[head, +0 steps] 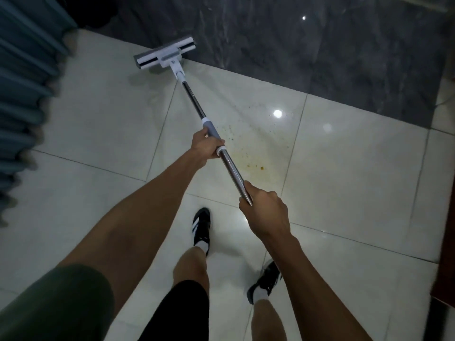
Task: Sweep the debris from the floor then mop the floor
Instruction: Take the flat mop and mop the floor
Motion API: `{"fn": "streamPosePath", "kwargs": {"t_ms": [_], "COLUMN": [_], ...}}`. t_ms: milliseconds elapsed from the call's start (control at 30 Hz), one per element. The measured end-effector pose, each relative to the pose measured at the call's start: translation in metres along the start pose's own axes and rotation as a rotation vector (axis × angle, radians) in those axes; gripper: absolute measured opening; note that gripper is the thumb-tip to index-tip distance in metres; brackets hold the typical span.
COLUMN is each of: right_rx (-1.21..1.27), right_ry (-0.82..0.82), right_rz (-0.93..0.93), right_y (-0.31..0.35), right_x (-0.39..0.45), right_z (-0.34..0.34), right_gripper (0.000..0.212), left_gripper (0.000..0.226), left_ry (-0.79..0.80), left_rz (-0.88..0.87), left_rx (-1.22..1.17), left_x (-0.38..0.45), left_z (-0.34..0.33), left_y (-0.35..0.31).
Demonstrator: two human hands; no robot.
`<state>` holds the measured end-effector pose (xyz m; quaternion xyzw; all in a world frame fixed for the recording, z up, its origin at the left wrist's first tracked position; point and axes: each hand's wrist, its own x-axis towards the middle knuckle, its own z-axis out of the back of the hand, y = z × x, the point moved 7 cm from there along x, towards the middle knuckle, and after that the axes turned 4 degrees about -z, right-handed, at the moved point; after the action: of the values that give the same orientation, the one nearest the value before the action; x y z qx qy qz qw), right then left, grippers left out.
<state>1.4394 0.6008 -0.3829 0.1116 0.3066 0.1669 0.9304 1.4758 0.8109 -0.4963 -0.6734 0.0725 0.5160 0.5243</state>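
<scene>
Both hands clamped the mop pole: left hand (206,145) on grey grip, right hand (264,209) near top, for reach; mop head (164,56) lay at the floor's (344,183) dark-tile edge, past yellowish stain (256,163).

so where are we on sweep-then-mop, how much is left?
Sweeping looks finished or skipped: no broom in view. Mopping is under way: left hand on the grey grip and right hand on the steel pole hold the flat mop, its head at the dark tile border. Left: the yellowish stain with specks on the white tile remains.
</scene>
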Motion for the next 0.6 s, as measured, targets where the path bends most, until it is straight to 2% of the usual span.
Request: {"fn": "streamPosePath", "kwargs": {"t_ms": [133, 267, 367, 600], "right_rx": [-0.015, -0.061, -0.059, 0.031], "right_ry": [0.006, -0.033, -0.026, 0.025], "right_rz": [-0.003, -0.022, -0.043, -0.136], "right_y": [0.044, 0.051, 0.043, 0.023], "right_x": [0.055, 0.073, 0.064, 0.029], "right_z": [-0.004, -0.009, -0.015, -0.034], "right_gripper": [0.022, 0.023, 0.034, 0.045], "left_gripper": [0.071, 0.059, 0.032, 0.033], "left_ry": [0.014, 0.039, 0.065, 0.079], "left_rz": [0.01, 0.027, 0.039, 0.065], "left_rx": [0.041, 0.029, 0.057, 0.181], "left_x": [0.053, 0.076, 0.078, 0.057], "left_z": [0.024, 0.026, 0.021, 0.011], "left_y": [-0.03, -0.03, -0.021, 0.005]}}
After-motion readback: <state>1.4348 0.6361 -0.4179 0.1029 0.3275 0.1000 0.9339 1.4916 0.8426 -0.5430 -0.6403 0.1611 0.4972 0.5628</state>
